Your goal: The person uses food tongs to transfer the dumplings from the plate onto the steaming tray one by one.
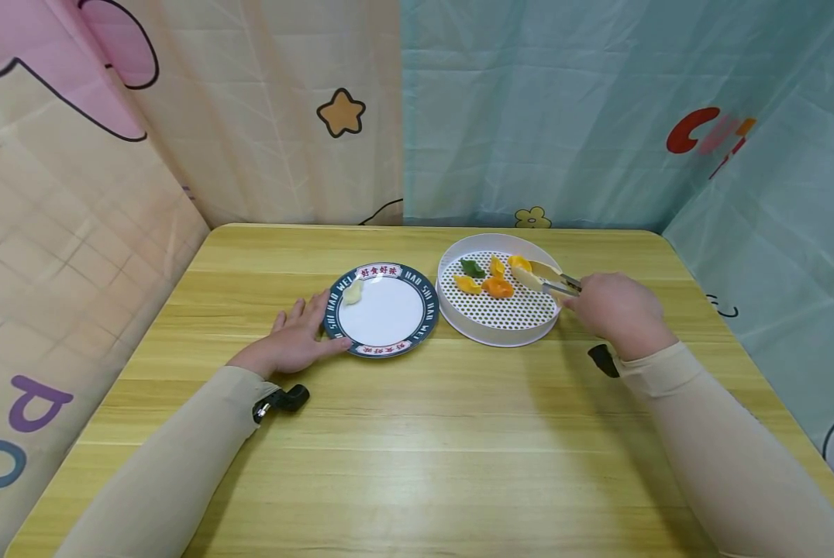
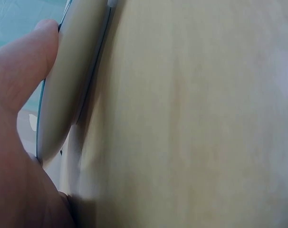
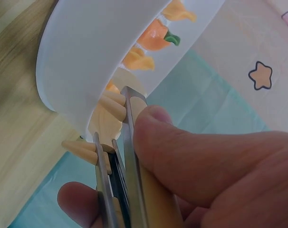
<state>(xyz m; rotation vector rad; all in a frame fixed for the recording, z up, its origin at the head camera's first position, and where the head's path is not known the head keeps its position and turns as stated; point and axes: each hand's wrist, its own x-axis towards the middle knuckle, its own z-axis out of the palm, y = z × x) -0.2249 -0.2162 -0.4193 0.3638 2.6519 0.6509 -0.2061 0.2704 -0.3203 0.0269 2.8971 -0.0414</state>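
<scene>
My left hand (image 1: 298, 337) rests at the left side of a round plate (image 1: 389, 310) with a dark lettered rim. Its fingers are spread, and the thumb (image 2: 32, 59) touches the rim. A pale dumpling-shaped piece (image 1: 352, 292) lies on the plate's upper left. My right hand (image 1: 619, 310) grips tongs (image 3: 139, 156), thumb on one arm. Their tan tips reach over the wall of a white perforated steamer basket (image 1: 497, 335), beside a yellow dumpling-shaped piece (image 1: 519, 263); whether they pinch it I cannot tell. Green (image 1: 472, 268), orange (image 1: 497, 287) and yellow (image 1: 467, 284) pieces lie there too.
Plate and basket stand side by side toward the back of the wooden table (image 1: 417, 449). Printed curtains (image 1: 529, 116) hang behind the table and along both sides. Each wrist carries a small black device (image 1: 287, 398).
</scene>
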